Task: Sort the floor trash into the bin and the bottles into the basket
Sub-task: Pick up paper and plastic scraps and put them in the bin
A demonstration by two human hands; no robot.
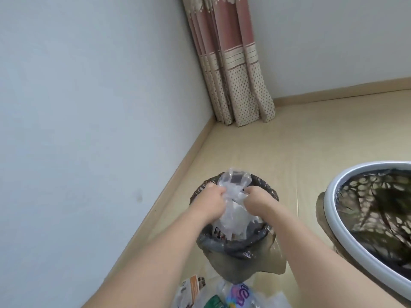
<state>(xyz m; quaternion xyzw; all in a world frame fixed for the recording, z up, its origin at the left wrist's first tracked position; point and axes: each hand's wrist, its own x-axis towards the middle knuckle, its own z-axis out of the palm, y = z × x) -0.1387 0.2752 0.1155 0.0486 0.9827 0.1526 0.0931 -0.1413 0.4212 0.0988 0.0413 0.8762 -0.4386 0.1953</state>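
A small bin (264,188) lined with a dark plastic bag stands on the floor by the wall. Over its mouth both hands grip a crumpled clear plastic bag (231,216). My left hand (211,202) holds the bag's left side and my right hand (256,202) pinches its right side. The bag's lower part hangs inside the bin. The basket (329,210), white-rimmed with dark mesh, stands to the right, partly cut off by the frame. More trash (222,292) lies on the floor in front of the bin: wrappers and clear plastic.
A pale wall (89,130) runs along the left with a wooden baseboard. A patterned curtain (235,85) hangs in the far corner. The light wooden floor (289,141) stretches behind the bin toward the back wall.
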